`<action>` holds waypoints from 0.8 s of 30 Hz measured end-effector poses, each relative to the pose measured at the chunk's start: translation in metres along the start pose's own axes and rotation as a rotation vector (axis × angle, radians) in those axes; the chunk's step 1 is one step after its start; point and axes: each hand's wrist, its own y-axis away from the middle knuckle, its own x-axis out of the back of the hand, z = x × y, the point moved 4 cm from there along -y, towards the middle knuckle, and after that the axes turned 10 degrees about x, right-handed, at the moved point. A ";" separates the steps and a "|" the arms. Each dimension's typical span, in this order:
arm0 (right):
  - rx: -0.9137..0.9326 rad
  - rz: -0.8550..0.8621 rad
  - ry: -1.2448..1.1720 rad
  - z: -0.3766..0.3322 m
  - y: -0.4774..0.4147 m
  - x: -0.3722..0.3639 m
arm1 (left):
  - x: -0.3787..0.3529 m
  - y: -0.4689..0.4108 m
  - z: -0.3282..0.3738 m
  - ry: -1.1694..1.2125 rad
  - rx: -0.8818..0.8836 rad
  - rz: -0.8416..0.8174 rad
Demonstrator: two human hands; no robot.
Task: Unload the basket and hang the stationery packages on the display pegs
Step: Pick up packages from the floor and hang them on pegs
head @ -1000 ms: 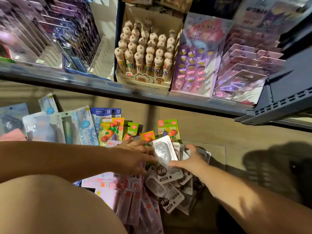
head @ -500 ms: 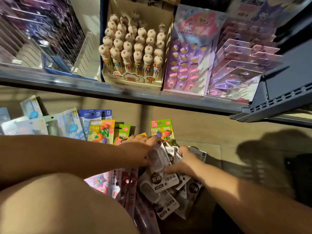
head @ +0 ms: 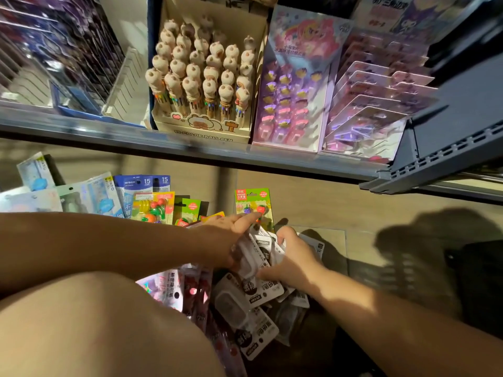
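White blister packs [head: 261, 251] with black labels sat bunched at lower centre of the frame, above a loose pile [head: 253, 338] of the same. The right hand [head: 295, 258] curled round the bunch from the right. The left hand [head: 227, 240] lay over it, fingers nearly straight, its index tip reaching the fruit eraser pack [head: 251, 202] just behind. Lifted together, the slick overlapping cards would likely fan out and slip, their hang holes misaligned. A stray finger could also knock the eraser pack loose beneath the shelf [head: 245, 156].
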 end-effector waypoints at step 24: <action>0.178 0.101 -0.454 -0.017 0.015 0.052 | 0.049 0.024 0.004 0.717 -0.231 0.060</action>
